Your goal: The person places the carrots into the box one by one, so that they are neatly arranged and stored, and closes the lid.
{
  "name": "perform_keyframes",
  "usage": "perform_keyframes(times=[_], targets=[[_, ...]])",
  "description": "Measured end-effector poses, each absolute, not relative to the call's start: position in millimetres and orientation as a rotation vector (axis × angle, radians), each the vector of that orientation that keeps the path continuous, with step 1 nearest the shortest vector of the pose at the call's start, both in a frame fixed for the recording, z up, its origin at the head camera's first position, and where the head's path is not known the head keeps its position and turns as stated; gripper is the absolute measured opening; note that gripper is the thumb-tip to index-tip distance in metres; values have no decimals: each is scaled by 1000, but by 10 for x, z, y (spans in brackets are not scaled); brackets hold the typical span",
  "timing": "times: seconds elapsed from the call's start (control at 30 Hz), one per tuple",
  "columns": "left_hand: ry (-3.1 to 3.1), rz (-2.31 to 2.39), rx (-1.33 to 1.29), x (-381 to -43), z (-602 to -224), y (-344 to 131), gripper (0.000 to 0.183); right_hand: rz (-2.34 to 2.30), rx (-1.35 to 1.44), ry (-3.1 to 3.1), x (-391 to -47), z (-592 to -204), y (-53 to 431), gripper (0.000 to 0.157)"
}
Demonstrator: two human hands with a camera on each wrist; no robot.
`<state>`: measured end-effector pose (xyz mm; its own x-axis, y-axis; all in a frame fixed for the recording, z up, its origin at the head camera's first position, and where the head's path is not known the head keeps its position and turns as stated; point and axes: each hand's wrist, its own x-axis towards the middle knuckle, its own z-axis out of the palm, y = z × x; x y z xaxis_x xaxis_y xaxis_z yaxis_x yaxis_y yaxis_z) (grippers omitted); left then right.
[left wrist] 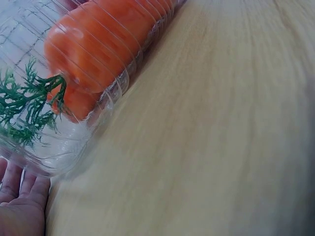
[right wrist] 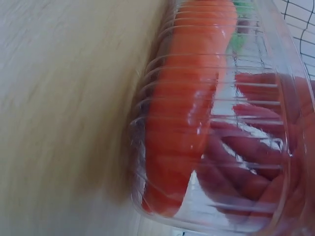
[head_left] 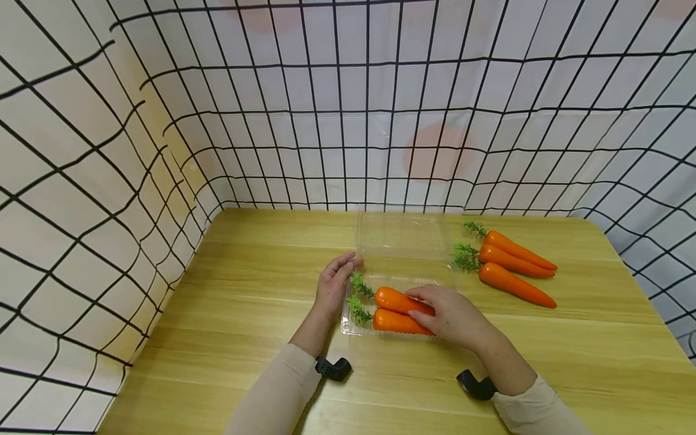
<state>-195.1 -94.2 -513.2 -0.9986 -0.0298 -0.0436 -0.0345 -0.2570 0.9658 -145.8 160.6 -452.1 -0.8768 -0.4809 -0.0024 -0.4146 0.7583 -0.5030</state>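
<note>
Two orange toy carrots with green leafy tops lie side by side in a clear plastic box, the front carrot (head_left: 399, 321) nearer me and the rear carrot (head_left: 393, 298) beyond it. My right hand (head_left: 454, 317) reaches over the box's right end and grips the rear carrot, its thumb between the two carrots. Through the ribbed wall of the clear box (right wrist: 162, 73), the right wrist view shows those fingers inside, beside the front carrot. At the box's left end, my left hand (head_left: 330, 289) touches the side with fairly straight fingers, also visible below the leaves (left wrist: 29, 105) in the left wrist view.
The box's clear lid (head_left: 399, 232) is folded back toward the rear wall. On the wooden table (head_left: 244, 314), three more carrots (head_left: 516, 284) lie in a group to the right, leaves pointing left. A black grid (head_left: 342, 112) with white sheeting behind it bounds the table's back and sides.
</note>
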Motion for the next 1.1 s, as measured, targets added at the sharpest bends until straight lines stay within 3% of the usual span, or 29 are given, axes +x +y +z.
perform_keyframes(times=[1.1], targets=[[1917,2490,-58,-1974,-5171,-948,40,-1149,-425,2895,-1437,-4231,2249,34]])
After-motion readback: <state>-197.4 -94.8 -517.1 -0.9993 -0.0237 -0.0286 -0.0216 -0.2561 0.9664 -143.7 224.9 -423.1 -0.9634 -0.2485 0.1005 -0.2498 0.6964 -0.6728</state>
